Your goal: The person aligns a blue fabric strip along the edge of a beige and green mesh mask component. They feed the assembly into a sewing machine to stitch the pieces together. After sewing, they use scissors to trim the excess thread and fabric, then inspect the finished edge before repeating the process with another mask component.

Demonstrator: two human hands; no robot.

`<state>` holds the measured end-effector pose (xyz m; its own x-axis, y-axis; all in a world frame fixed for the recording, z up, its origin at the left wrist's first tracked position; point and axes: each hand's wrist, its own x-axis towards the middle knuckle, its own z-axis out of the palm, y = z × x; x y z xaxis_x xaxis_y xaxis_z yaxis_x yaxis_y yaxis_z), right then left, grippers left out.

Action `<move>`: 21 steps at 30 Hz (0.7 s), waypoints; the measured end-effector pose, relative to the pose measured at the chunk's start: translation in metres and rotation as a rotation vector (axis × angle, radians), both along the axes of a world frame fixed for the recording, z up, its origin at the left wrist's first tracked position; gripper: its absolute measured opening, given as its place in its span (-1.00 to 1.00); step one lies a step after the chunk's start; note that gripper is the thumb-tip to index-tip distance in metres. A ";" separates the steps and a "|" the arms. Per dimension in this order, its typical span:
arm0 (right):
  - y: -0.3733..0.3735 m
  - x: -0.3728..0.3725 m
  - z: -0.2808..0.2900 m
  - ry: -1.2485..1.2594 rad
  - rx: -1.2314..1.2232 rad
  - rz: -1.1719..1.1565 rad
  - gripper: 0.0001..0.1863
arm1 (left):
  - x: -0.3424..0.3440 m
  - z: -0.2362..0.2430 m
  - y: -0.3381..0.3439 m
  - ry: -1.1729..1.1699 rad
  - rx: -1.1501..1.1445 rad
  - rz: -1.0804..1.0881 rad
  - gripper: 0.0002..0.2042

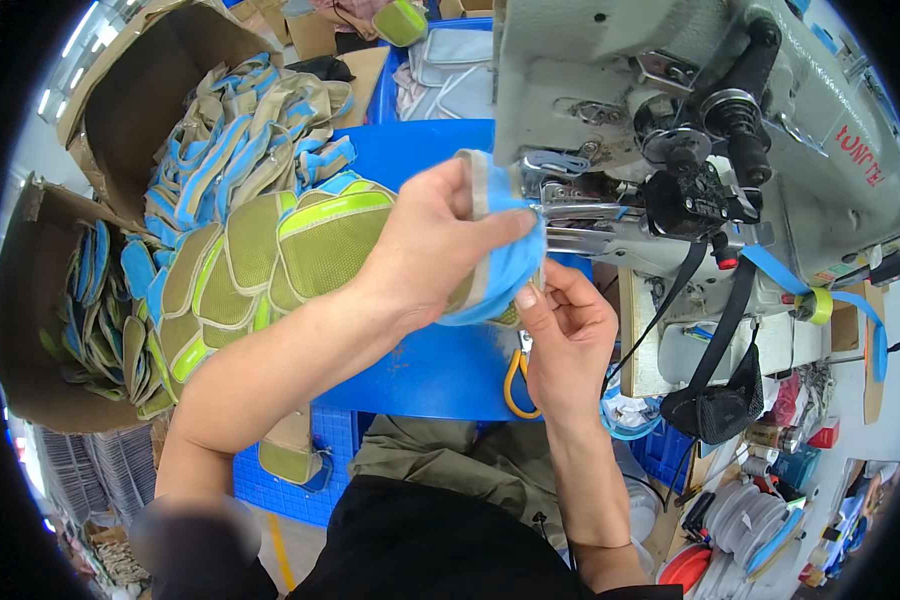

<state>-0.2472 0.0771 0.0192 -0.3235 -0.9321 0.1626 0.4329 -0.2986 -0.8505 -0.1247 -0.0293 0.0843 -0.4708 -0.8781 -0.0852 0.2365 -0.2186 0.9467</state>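
My left hand (425, 245) is closed on a curved blue fabric band (515, 262) with grey-beige edging, its thumb lying across the front. At the band's lower right end, my right hand (572, 335) pinches the edge between thumb and fingers. A bit of olive mesh shows under the band. Both hands are just left of the needle area of a grey sewing machine (590, 70), whose metal parts partly hide behind the band. Below the hands lies a pair of scissors (513, 388) with orange-yellow handles, its blades partly hidden.
Overlapping olive mesh pieces (335, 240) with lime trim cover the left of the blue table (425, 375). Beyond them is a heap of blue-and-beige bands (235, 150). A cardboard box (20, 330) holds more pieces. Right of the machine, a blue strap (770, 265) passes through a yellow-green roll.
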 end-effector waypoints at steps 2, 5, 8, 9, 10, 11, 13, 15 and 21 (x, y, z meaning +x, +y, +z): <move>-0.001 0.000 0.001 -0.017 0.002 0.008 -0.70 | 0.001 -0.002 -0.001 0.009 -0.020 -0.007 -0.66; -0.001 0.000 0.001 -0.029 0.012 0.008 -0.70 | 0.003 -0.001 -0.003 -0.032 -0.012 -0.022 -0.64; 0.000 0.001 0.004 -0.041 0.018 0.004 -0.70 | 0.002 0.002 -0.003 -0.051 -0.025 -0.023 -0.63; 0.001 0.002 0.005 -0.047 0.020 0.005 -0.70 | 0.002 0.002 -0.003 -0.067 -0.043 -0.019 -0.62; 0.000 0.002 0.005 -0.048 0.029 -0.002 -0.69 | 0.002 0.002 -0.004 -0.082 -0.060 -0.016 -0.62; -0.002 0.002 0.005 -0.049 0.038 -0.009 -0.69 | 0.001 0.001 -0.005 -0.097 -0.076 -0.012 -0.61; -0.003 0.001 0.003 -0.053 0.054 -0.021 -0.69 | -0.001 0.004 -0.006 -0.075 -0.075 -0.006 -0.65; -0.003 0.000 0.001 -0.068 0.064 -0.018 -0.68 | -0.001 0.005 -0.006 -0.062 -0.065 -0.020 -0.65; -0.005 -0.001 0.003 -0.066 0.041 -0.010 -0.68 | 0.007 0.002 0.000 -0.057 -0.038 -0.034 -0.61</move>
